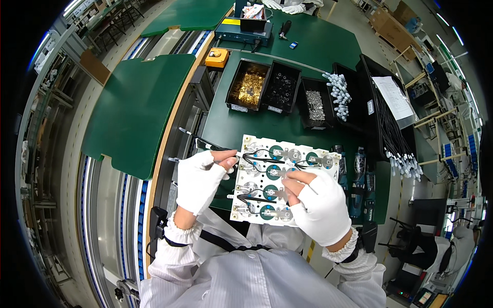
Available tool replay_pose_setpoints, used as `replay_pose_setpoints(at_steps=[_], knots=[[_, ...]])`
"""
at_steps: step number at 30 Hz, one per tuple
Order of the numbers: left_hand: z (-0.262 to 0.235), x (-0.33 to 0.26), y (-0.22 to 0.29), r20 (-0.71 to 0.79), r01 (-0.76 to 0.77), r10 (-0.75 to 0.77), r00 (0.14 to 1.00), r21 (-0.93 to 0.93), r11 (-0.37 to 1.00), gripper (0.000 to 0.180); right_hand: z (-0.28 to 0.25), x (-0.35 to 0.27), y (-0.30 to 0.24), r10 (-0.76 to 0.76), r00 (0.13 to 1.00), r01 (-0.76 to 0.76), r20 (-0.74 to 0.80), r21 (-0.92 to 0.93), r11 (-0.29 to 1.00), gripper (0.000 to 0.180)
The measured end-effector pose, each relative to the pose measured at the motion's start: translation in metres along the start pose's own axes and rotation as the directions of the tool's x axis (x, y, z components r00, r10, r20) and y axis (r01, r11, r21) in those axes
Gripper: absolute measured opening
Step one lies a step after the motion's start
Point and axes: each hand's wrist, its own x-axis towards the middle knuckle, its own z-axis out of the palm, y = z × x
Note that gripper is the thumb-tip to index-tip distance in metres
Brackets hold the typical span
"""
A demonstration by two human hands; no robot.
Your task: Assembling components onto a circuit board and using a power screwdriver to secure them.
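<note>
A white plate point(262, 180) with clear round fittings, green discs and metal tabs lies in front of me. Black cables point(259, 160) run across it in several bunches. At the plate's left edge my left hand point(199, 180), in a white fingerless glove, pinches a black cable by its pale sleeve. Over the plate's middle right is my right hand point(319, 204), gloved the same way. Its thumb and fingers are pressed together close to a metal tab, and whatever lies between them is hidden.
Beyond the plate stand black bins of brass-coloured parts point(250, 86), black parts point(284, 86) and silver screws point(315, 105). Bundled cables point(403, 160) hang from a bin at right. Power drivers point(356, 182) lie right of the plate; an orange-yellow box point(216, 58) sits back left, beside the conveyor.
</note>
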Motion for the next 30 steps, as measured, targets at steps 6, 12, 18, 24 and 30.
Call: replay_pose_setpoints(at_steps=[6,12,18,24,30], knots=[[0.004,0.022,-0.025,0.078,-0.215,0.204,0.976,0.188,0.958,0.021,0.046,0.070,0.007,-0.078,0.992,0.085,0.099,-0.066,0.994,0.017],[0.008,0.020,-0.023,0.035,-0.192,0.189,0.981,0.186,0.964,0.021,0.071,0.078,0.008,-0.073,0.975,0.127,0.209,-0.257,0.958,0.021],[0.006,0.024,-0.020,0.081,-0.375,0.370,0.926,0.329,0.867,0.013,0.070,0.085,0.014,-0.079,0.945,0.184,0.316,-0.315,0.931,0.030],[-0.002,0.049,-0.029,0.363,-0.634,0.537,0.761,0.243,0.734,0.015,0.075,0.077,0.023,-0.110,0.958,0.187,0.263,-0.290,0.938,0.036],[-0.001,0.039,-0.026,0.356,-0.566,0.470,0.808,0.245,0.787,0.014,0.077,0.070,0.025,-0.196,0.970,0.226,0.143,-0.243,0.943,0.039]])
